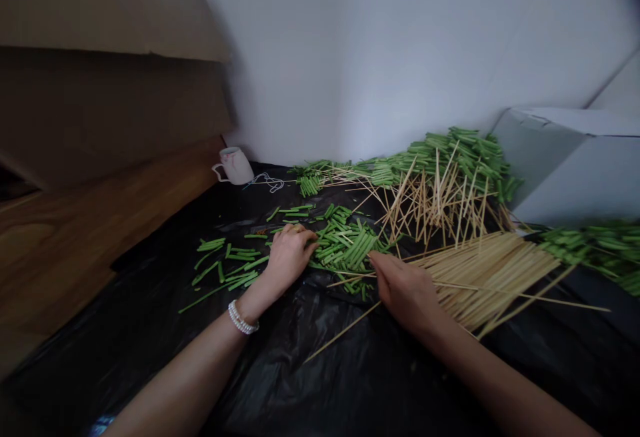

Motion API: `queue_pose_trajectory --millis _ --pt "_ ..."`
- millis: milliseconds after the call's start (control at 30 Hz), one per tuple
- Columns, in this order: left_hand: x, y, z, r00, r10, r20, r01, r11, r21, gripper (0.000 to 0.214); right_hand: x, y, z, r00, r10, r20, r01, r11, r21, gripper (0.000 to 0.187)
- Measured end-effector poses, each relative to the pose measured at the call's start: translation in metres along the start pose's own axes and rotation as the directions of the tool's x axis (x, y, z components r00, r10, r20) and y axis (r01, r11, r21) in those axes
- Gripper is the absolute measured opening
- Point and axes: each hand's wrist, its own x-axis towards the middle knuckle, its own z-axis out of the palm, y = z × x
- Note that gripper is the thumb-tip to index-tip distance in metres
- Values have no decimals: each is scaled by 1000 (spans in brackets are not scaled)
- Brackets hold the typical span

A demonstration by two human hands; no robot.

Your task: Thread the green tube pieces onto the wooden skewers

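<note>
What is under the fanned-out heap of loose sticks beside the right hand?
Black plastic sheeting shows along the near edge of the loose sticks and probably continues beneath them. Whatever lies directly underneath is covered from view.

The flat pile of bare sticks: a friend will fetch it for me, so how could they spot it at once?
On the black sheet, find the right hand and look just beyond its wrist. There lies the flat pile of bare sticks. They run nearly side by side, unlike the sticks behind, which jut at many angles by heaped green stems.
</note>
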Motion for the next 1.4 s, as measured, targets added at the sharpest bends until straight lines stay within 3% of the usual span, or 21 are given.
queue_pose_trajectory --millis 300,533,700,833,967,1033,1133,1200,1267,1333,1400 --pt "1 3 -2 997 74 2 -73 986 149 23 0 -1 1 1000 4 10 -4 1000 6 28" --pt "3 -6 -7 986 140 87 -141 990 12 18 -1 0 2 1000 7 27 -7 1000 3 28" --pt "4 -8 -9 977 173 122 -177 984 29 18 -1 0 3 999 14 33 -13 1000 -7 28" --pt "4 -5 -8 989 139 43 -139 990 9 20 -1 -1 3 1000 14 25 -14 1000 -2 29" --pt "5 1 -10 993 35 -111 -67 951 -301 18 -1 -1 1 1000 0 11 0 1000 18 28" --pt "6 6 -11 992 -67 -103 -2 830 -557 14 0 -1 0 1000 -15 -1 15 1000 26 27" --pt "6 11 -10 975 -194 105 183 448 -875 19 0 -2 -2 999 -33 -23 34 999 36 26" --pt "5 14 -8 944 -196 266 297 150 -943 27 1 -4 -3 998 -42 -38 44 998 37 25" --pt "4 17 -6 912 -172 373 369 -55 -928 33 1 -5 -4 998 -52 -44 54 998 43 25" --pt "3 19 -6 892 -147 428 408 -146 -901 33 2 -6 -5 997 -56 -46 58 997 50 26" --pt "2 21 -6 884 -137 446 422 -175 -890 31 2 -6 -5 997 -55 -51 58 997 50 26"
